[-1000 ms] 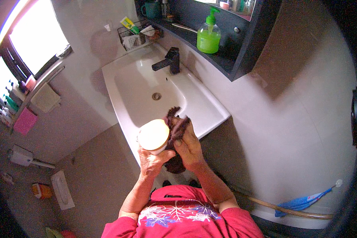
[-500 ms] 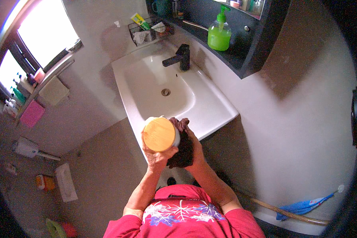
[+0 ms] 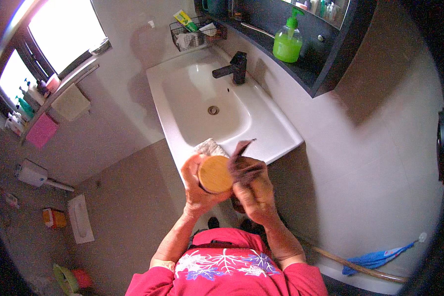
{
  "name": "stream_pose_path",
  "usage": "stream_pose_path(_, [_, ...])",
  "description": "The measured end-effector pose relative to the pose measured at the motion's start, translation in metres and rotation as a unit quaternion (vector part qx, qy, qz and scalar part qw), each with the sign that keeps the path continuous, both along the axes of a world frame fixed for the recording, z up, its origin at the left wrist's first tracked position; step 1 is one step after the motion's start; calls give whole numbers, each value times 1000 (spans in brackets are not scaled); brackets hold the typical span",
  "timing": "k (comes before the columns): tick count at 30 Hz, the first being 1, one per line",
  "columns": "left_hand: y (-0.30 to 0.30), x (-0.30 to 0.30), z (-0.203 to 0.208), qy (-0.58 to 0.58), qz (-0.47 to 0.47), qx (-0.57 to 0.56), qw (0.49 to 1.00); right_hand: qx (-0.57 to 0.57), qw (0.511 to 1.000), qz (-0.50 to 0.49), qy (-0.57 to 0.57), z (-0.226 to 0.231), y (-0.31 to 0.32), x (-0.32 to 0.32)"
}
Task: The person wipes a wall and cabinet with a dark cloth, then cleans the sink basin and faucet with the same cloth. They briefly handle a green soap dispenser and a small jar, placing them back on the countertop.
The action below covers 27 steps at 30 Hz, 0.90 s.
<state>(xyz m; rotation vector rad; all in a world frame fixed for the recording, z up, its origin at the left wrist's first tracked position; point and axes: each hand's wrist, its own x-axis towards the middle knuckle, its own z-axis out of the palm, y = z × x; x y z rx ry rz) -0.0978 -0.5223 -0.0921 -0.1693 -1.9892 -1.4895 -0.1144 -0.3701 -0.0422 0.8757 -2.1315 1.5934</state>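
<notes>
My left hand is closed around a container whose round wooden lid faces up. My right hand, just beside it, grips a crumpled dark brown cloth against the container's right side. The cloth and hand are slightly smeared by motion, and the container's body is mostly hidden below its lid. A pale, textured piece shows past the lid's far edge; whether it is part of the container I cannot tell. Both hands are over the near edge of the white washbasin.
A black tap stands at the basin's back. Right of it, a green soap dispenser sits on a dark shelf. A wire basket holds a tube. Bottles line the window ledge at left; a blue cloth hangs lower right.
The container has shifted right and slightly nearer to me. My right hand has turned and moved right, and the brown cloth now bunches up beside the lid. The whole view has shifted slightly.
</notes>
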Motion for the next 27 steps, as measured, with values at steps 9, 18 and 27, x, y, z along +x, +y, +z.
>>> stream_pose_path(9, [-1,19,-20,15,-88,-52,995,37,926,271,-260,-5,5,-39])
stream_pose_path(18, [-9,-1,-1,-53,-106,315,942,-278,796,93,-529,-62,-38,-27])
stream_pose_path(27, [-3,5,16,-118,-99,292,944,-110,977,-11,-184,-45,-51,-14])
